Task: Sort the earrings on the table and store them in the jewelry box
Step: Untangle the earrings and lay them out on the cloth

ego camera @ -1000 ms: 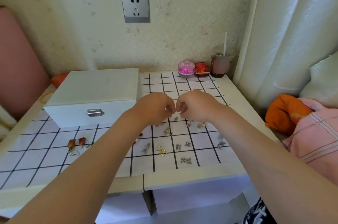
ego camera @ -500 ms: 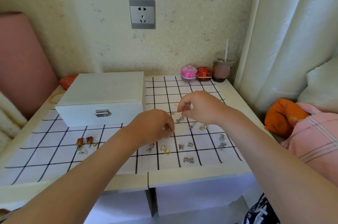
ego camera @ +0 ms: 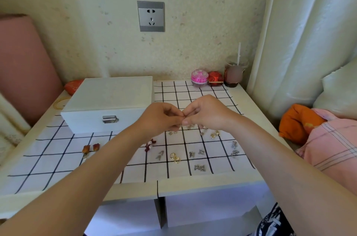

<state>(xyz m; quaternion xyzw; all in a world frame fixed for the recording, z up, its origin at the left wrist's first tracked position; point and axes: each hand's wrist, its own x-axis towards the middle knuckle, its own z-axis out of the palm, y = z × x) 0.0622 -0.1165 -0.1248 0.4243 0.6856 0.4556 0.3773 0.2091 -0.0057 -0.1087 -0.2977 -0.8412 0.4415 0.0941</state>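
We see a pale surface [ego camera: 249,100] against the wall, most of it covered by a white cloth [ego camera: 58,158] ruled with black squares. On its far left part stands the white jewelry box [ego camera: 110,100], lid down, its metal clasp [ego camera: 110,119] facing us. Our left hand [ego camera: 160,118] and right hand [ego camera: 206,112] are raised above the middle of the cloth, just right of the box. The fingers [ego camera: 174,120] of both are curled, and their tips meet on a tiny piece [ego camera: 184,116]. It looks reddish but is too small for us to name. At the far right corner stand a plastic cup [ego camera: 234,73] with a straw, a red case [ego camera: 215,78] and a pink round case [ego camera: 200,78]. The earrings lie loose on the cloth in front of and below our hands. A rose-shaped pair [ego camera: 90,148] lies on the left, in front of the box, and a red bow pair [ego camera: 150,144] beside our left forearm. To the right come gold hoops [ego camera: 174,157] and silver butterfly studs [ego camera: 200,167] toward the front edge, with a gold pearl pair [ego camera: 214,135] further back near our right wrist.
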